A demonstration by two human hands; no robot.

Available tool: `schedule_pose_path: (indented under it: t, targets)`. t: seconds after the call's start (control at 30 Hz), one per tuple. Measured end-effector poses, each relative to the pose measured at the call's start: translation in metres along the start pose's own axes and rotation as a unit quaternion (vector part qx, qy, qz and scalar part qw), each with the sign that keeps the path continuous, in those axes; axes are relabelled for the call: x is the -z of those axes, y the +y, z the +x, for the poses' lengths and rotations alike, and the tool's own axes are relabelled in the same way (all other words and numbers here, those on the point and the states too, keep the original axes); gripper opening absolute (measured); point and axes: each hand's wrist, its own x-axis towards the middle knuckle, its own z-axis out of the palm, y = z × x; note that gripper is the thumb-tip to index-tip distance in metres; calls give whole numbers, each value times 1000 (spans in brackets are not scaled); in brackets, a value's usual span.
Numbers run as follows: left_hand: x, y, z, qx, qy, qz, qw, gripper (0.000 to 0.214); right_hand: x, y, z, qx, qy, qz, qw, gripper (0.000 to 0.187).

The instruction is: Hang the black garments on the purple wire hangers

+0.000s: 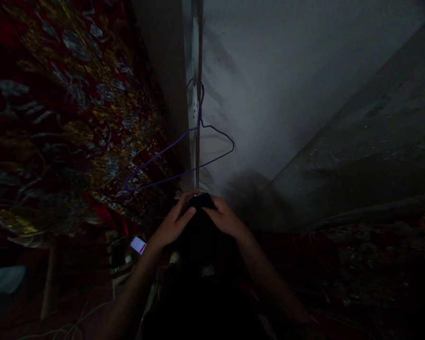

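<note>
Pinching the top of a black cloth (198, 231) between my left fingers (180, 215) and right fingers (216, 217), I hold it centred before me with arms (258, 267) stretched forward and angled inward, below a purple hanger (216, 160) against the wall (265, 85), a lit phone (138, 245) near my left side.

cloth (200, 231): black | hanger (216, 159): purple | wall (262, 71): grey | fabric (74, 94): dark red, gold-and-silver floral pattern

This is a dim indoor room; home or workshop, I cannot tell. The pale wall (269, 71), purple hanger (177, 141) and red patterned fabric (74, 94) show it.
</note>
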Motion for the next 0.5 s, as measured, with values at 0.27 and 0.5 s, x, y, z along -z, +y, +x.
schedule_pose_path:
  t: [0.27, 0.5]
  targets:
    - [63, -34, -21, 95, -151, 198, 964, 31, 52, 2, 67, 72, 255, -139, 954, 26]
    - [137, -1, 3, 29, -43, 330, 943, 23, 77, 14, 68, 6, 299, -252, 921, 41]
